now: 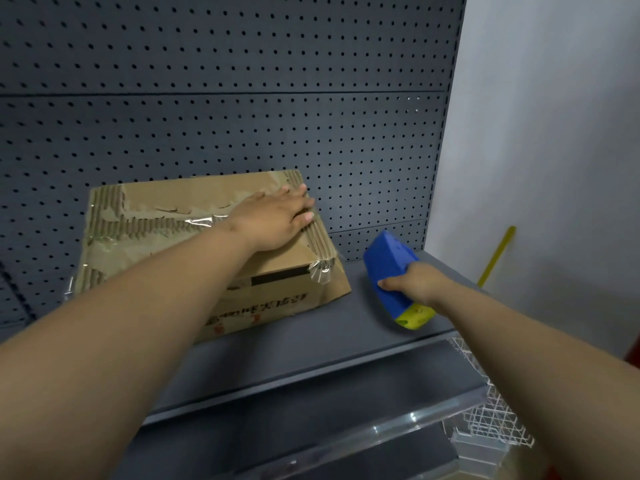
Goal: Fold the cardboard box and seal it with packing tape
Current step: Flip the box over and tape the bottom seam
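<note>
Head camera looks down on a dark grey metal shelf backed by a perforated pegboard panel. At left on the shelf lies the cardboard box, closed and flat-topped, its skin torn to bare corrugation in places, with strips of clear packing tape across the top and a crumpled tab of tape at the near right corner. Flat on the box's top right part rests the left hand, palm down, fingers spread, gripping nothing. Just beside the box, on the shelf, the right hand has its grip closed around a blue tape dispenser with a yellow end. A white wire basket hangs lower right, below the shelf edge.
</note>
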A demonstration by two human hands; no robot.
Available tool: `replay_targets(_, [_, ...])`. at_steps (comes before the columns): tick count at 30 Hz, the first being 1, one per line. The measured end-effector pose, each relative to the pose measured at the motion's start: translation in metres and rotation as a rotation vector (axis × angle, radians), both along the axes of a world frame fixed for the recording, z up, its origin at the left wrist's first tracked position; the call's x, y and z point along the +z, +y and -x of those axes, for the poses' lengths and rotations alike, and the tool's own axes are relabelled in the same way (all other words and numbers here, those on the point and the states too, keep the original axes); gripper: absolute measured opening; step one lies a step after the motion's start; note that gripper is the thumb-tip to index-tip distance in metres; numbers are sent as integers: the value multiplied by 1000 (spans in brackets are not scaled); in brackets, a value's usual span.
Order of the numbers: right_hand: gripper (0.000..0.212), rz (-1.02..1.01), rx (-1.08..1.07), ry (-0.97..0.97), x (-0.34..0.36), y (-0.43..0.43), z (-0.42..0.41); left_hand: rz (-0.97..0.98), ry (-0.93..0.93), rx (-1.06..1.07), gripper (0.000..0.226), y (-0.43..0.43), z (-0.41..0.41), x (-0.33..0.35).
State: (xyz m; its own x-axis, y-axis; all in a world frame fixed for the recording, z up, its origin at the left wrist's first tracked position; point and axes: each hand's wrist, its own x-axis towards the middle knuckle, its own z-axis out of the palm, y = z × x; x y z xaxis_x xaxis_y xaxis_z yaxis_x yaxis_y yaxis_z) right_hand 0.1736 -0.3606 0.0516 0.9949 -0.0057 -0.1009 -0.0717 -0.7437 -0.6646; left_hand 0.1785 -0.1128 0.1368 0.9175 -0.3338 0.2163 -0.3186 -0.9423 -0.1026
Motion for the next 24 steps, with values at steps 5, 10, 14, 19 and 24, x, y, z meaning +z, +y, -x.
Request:
replay_targets(5, [35,392,-85,92,-14,14,-40,-53,34,19,52,3,2,0])
replay_targets(10, [27,811,-91,-10,-33,16,-52,-28,50,11,51,3,4,-1])
replay_targets(14, [41,584,-169,-125,-30,22,-49,-24,57,14,51,4,5,-1])
replay_targets(19, [51,-693,-217,-709,7,76,-4,-23,36,19,51,4,6,-3])
replay_targets(24, [46,-895,-218,-658,17,137,16,0,30,29,51,1,7,-4])
